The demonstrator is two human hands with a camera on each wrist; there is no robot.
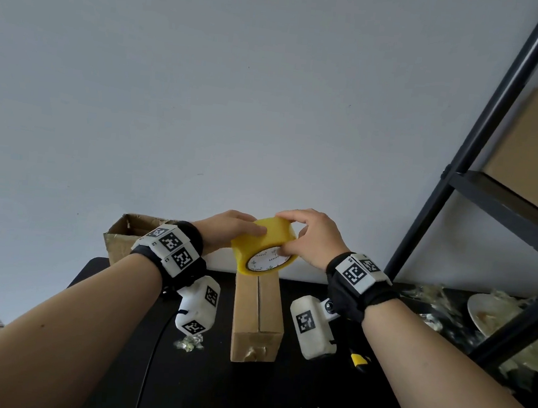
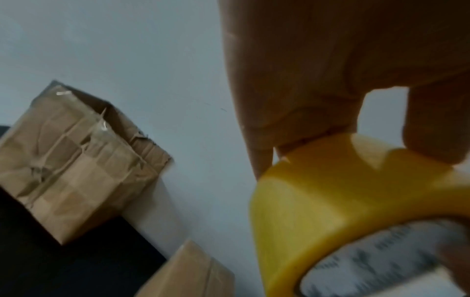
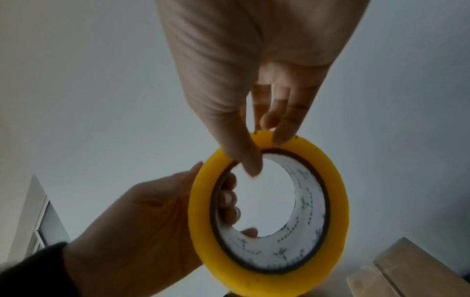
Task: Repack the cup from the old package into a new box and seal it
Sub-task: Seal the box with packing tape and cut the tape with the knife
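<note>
Tape roll (image 1: 263,239): smooth yellow translucent plastic film, slight sheen; core white printed card. New box (image 1: 258,313): matt brown cardboard, flat and clean. Old package (image 2: 76,156): creased brown cardboard, glossy clear tape remnants. Tabletop (image 1: 244,397): matt black.
</note>
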